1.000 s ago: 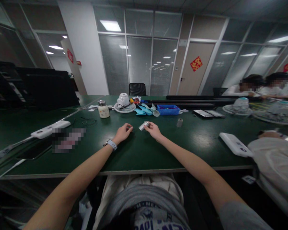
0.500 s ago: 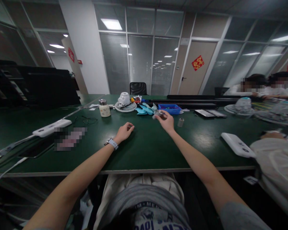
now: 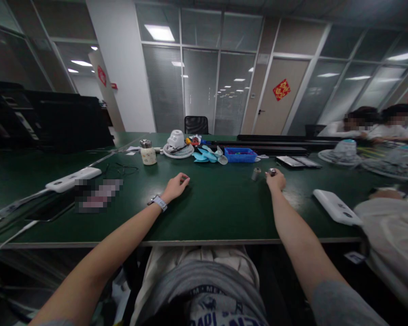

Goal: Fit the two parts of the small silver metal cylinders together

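Observation:
My right hand point(image 3: 275, 180) rests on the green table point(image 3: 217, 203), fingers curled round a small silver cylinder point(image 3: 271, 172) that pokes out at its top. A second small grey cylinder point(image 3: 255, 174) stands on the table just left of that hand. My left hand point(image 3: 176, 185), with a watch point(image 3: 157, 202) on the wrist, lies loosely closed on the table near the middle; what is inside it, if anything, I cannot make out.
At the back stand a cream bottle point(image 3: 148, 153), a white fan part point(image 3: 177, 144), light blue fan blades point(image 3: 206, 155) and a blue tray point(image 3: 240, 155). White power strips point(image 3: 73, 179) point(image 3: 336, 207) lie left and right. Other people sit at the far right.
My right hand carried the small silver cylinder from the table's middle up toward the blue tray, then right and down beside the grey cylinder. My left hand stayed put.

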Tool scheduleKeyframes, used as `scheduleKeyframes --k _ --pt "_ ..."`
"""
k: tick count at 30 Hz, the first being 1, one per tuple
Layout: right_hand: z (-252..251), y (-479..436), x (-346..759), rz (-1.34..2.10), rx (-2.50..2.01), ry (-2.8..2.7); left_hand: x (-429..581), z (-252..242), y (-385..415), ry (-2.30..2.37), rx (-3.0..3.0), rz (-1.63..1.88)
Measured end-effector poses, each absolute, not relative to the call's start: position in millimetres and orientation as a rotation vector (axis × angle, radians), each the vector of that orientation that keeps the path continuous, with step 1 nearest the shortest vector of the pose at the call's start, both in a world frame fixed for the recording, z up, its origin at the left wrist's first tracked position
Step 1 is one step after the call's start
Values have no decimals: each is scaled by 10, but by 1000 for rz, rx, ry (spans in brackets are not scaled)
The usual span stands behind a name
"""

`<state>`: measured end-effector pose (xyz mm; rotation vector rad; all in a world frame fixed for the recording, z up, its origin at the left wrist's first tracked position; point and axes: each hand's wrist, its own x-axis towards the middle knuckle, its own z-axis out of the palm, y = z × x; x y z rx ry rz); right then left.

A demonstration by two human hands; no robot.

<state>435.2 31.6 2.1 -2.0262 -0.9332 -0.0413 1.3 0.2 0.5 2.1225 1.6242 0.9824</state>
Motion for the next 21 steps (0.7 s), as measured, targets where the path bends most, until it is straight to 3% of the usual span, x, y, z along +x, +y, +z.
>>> scheduleKeyframes --k 6,11,14,21 --pt "38 346 4296 29 -2021 -923 22 26 -15 1630 2118 1010" --pt "300 201 3972 -489 -1764 -841 10 41 -3 1791 2032 1111" --pt "489 78 3581 -632 -1552 -971 -7 40 11 1842 1969 1161" --pt "347 -157 2397 -259 -1205 -1844 -23 40 14 1831 1918 1178"
